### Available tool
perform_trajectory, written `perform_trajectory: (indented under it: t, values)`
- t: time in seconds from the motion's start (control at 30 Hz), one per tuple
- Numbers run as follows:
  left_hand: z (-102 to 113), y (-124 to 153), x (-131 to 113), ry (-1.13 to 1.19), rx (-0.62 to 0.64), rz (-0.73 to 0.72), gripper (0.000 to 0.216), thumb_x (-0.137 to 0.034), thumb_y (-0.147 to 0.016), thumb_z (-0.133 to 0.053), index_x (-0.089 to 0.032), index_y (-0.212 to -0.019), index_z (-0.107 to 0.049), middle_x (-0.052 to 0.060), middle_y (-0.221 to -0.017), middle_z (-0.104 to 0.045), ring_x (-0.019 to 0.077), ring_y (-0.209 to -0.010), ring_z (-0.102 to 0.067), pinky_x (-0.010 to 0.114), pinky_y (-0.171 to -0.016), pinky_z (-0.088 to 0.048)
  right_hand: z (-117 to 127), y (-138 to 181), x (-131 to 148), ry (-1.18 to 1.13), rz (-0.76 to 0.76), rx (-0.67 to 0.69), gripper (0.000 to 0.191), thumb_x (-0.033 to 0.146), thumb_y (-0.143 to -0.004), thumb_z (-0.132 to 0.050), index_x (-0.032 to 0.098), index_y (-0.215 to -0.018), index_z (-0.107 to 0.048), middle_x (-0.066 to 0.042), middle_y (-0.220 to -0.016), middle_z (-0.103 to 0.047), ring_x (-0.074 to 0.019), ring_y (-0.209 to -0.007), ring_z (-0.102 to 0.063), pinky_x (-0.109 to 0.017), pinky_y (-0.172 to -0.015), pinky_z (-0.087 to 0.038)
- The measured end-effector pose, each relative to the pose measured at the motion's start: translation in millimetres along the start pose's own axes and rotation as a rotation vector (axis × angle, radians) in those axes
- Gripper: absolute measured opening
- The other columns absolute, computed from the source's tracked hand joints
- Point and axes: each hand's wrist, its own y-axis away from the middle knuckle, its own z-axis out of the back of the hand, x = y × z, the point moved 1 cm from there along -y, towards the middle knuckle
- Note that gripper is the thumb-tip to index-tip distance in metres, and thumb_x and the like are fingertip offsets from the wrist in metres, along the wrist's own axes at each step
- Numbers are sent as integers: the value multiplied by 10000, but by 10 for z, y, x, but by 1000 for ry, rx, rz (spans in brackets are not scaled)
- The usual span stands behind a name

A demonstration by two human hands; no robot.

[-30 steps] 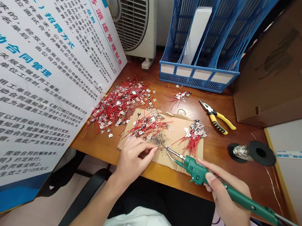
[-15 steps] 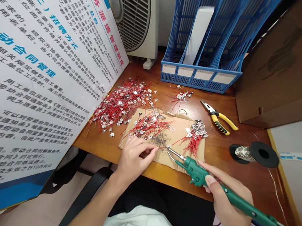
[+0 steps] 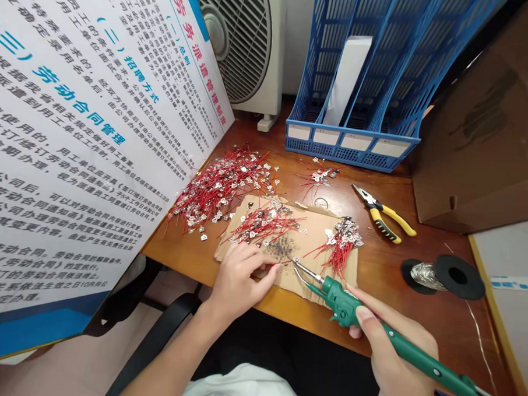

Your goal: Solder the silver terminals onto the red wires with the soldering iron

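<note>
My left hand [image 3: 244, 277] pinches a short red wire [image 3: 284, 262] over the cardboard [image 3: 319, 222]. A tiny metal terminal sits at the wire's far end. My right hand [image 3: 393, 344] is wrapped round a green soldering iron [image 3: 344, 306], whose tip, with the thin feed tube beside it, meets the terminal end of the wire. Dark specks of residue mark the cardboard beyond the tip. On the cardboard lie a bunch of red wires with metal tabs [image 3: 267, 222] at the left and another bunch [image 3: 343, 242] at the right.
A large heap of red wires with tabs [image 3: 220, 187] lies at the left, a small cluster [image 3: 321, 174] behind. Yellow-black pliers [image 3: 383, 215] and a solder spool [image 3: 457, 276] are at right. A blue file rack [image 3: 354, 146], fan [image 3: 244, 45], printed board [image 3: 95, 138] and brown box [image 3: 481, 131] surround the desk.
The view has shifted slightly, so the scene sits a little lower and the left side further right. Both hands keep their hold, with the iron's tip still at the wire's end.
</note>
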Motion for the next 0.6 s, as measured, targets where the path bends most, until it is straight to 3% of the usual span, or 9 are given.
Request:
perform_trajectory:
  t: [0.23,0.4,0.6]
  values:
    - [-29,-21,2,-22,7,-21,126,-233,-1055,-809,-237,-934,-844,8,-803,-766,204,-762,-656,374,-760,-482,27,-40,-43,28,65,39,316,431,-994,-722,254,-1083,-969,-13,-638,-759,-217,-522,-708,-312,-598,-634]
    - [-43,-31,9,-29,8,-40,125,-242,-1076,-793,-243,-967,-854,20,-832,-790,215,-806,-701,374,-772,-495,44,-45,-71,54,79,63,323,446,-1003,-712,276,-1089,-973,-14,-647,-766,-236,-548,-729,-348,-729,-691]
    - [-65,-31,17,-22,14,-46,131,-241,-1072,-801,-244,-947,-840,13,-817,-793,204,-766,-689,371,-761,-494,28,-14,-33,45,21,27,323,461,-995,-727,262,-1074,-968,-25,-711,-822,-237,-555,-769,-315,-636,-681]
